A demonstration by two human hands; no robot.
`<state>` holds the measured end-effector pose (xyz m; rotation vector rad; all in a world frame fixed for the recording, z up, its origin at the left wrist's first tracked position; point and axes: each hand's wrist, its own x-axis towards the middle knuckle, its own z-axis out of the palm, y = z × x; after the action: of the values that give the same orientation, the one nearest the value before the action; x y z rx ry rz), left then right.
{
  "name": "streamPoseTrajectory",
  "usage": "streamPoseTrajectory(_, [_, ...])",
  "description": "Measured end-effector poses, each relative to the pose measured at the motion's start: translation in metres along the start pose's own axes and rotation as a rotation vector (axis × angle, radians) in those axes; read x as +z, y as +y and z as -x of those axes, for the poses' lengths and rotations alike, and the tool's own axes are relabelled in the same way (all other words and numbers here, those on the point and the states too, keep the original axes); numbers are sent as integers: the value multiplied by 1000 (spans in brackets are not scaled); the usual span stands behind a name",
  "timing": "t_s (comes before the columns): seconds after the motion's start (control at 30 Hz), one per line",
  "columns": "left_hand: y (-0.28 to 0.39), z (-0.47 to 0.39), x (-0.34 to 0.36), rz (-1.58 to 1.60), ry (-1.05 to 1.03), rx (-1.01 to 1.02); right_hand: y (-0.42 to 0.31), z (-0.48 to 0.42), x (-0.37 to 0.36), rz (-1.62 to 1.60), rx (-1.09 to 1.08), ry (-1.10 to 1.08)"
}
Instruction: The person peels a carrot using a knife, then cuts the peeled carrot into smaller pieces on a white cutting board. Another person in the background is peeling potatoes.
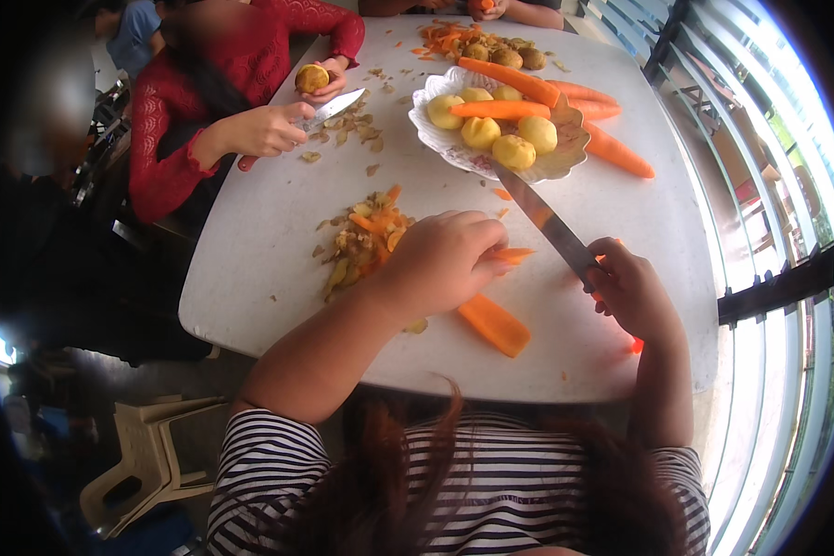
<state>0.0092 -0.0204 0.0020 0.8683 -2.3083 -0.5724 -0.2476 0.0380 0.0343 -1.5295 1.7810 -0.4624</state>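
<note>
My left hand (452, 260) is over the near part of the table, its fingers closed on a small piece of carrot (518, 256). Below that hand a thick peeled carrot piece (497, 326) lies on the tabletop, its upper end hidden. My right hand (629, 288) grips a kitchen knife (552, 219), and bits of bright orange-red show around the fingers and by the wrist. The blade points away and to the left, its tip overlapping the near rim of the plate in this view. Left of my left hand is a heap of carrot and potato peelings (358, 243).
A scalloped plate (570, 153) holds peeled potatoes (514, 151) and carrots (500, 109); more carrots (618, 149) lie beside it. Across the table (250, 278), a person in red holds a knife (333, 108) and a half-peeled potato (312, 79). Unpeeled potatoes (506, 58) sit at the far end.
</note>
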Motion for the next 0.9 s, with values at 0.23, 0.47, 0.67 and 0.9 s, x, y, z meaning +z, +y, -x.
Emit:
streamPoseTrajectory(0.23, [8,-2,1,111,-41,-194,17,-6,1,185,-183,112])
streamPoseTrajectory(0.47, [-3,0,31,745,-88,-439,27,-4,-8,141,-195,173])
streamPoseTrajectory(0.67, [1,-3,39,575,-130,-333,29,-1,-12,124,-247,190])
streamPoseTrajectory(0.9, [1,4,36,455,-221,-245,29,-5,-5,137,-317,186])
